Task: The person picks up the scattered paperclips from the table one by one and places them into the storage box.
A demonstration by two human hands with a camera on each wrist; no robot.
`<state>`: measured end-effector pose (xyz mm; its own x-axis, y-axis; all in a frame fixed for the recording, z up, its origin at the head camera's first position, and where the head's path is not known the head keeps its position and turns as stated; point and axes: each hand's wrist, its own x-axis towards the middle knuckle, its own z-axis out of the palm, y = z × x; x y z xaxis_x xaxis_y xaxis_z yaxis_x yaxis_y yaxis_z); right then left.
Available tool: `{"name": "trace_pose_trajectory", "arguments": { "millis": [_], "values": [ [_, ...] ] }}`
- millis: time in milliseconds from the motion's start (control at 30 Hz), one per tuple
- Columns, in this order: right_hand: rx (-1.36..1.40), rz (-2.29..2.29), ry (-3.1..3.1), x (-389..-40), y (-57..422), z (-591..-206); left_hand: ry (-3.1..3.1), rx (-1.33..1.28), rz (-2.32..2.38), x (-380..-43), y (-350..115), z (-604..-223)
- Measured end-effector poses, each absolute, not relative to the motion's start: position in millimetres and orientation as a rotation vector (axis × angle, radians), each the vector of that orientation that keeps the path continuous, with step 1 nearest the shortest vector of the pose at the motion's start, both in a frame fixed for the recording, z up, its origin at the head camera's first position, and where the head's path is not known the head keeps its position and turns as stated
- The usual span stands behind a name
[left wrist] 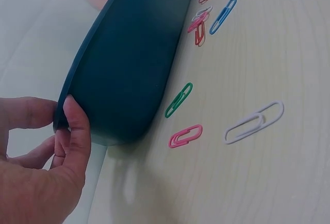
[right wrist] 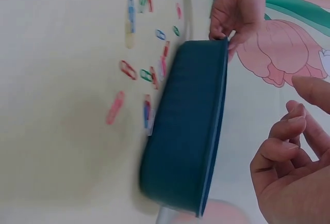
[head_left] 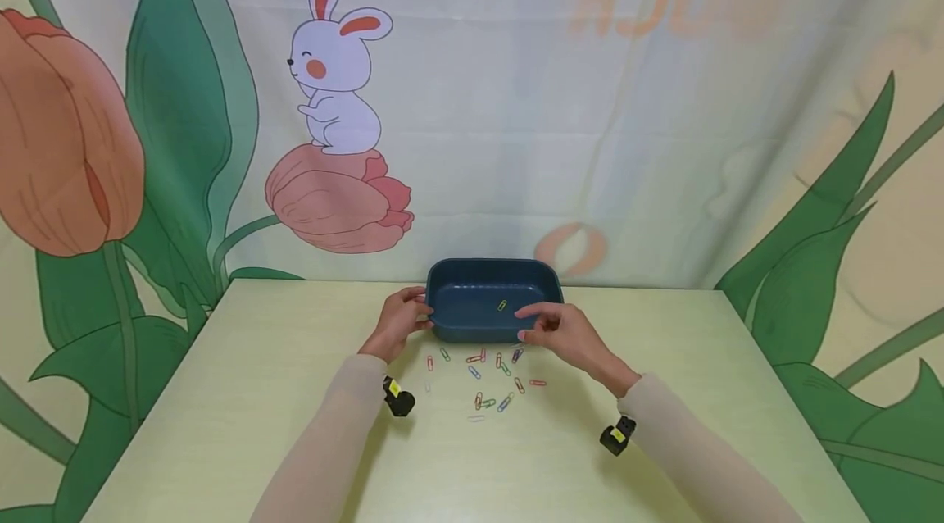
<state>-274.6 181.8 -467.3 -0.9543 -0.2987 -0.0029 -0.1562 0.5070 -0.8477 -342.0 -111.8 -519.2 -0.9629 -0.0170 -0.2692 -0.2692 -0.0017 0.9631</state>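
A dark blue plastic basin (head_left: 472,334) stands at the table's far side. My left hand (head_left: 398,321) pinches its left rim between thumb and fingers, as the left wrist view shows up close. Over the front right rim hovers my right hand (head_left: 571,334), with thumb and index finger apart and nothing held. Inside the basin lies a yellow paper clip (head_left: 502,305). Several coloured paper clips lie scattered in front, among them a green paper clip (left wrist: 179,100), a pink paper clip (left wrist: 185,136), a white paper clip (left wrist: 253,122) and a blue paper clip (left wrist: 223,16).
The pale wood-grain table (head_left: 295,326) ends just behind the basin. A curtain (head_left: 501,138) printed with a rabbit and tulips hangs there. Each wrist wears a small black camera, the left camera (head_left: 399,398) and the right camera (head_left: 618,435).
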Motion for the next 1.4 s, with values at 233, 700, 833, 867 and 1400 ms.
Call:
{"name": "trace_pose_trajectory", "arguments": {
  "millis": [233, 700, 833, 867, 1400],
  "values": [
    [-0.384, -1.435, 2.562, -266.6, 189.1, -480.4, 2.080, -0.314, 2.078, -343.8, -112.5, -520.6],
    [-0.333, -1.317, 2.638, -258.8, 196.5, -514.2, 2.073, -0.326, 2.066, -344.3, -112.4, -520.7],
    [-0.318, -1.261, 2.696, -259.0, 199.0, -520.7, 2.071, -0.322, 2.069, -344.2, -112.2, -518.6],
    [-0.310, -1.247, 2.707, -259.3, 199.6, -521.8, 2.071, -0.321, 2.068, -344.0, -112.1, -518.1],
    [-0.151, -1.166, 2.666, -266.3, 207.4, -540.5, 2.063, -0.313, 2.069, -342.9, -112.5, -516.4]
  ]
}}
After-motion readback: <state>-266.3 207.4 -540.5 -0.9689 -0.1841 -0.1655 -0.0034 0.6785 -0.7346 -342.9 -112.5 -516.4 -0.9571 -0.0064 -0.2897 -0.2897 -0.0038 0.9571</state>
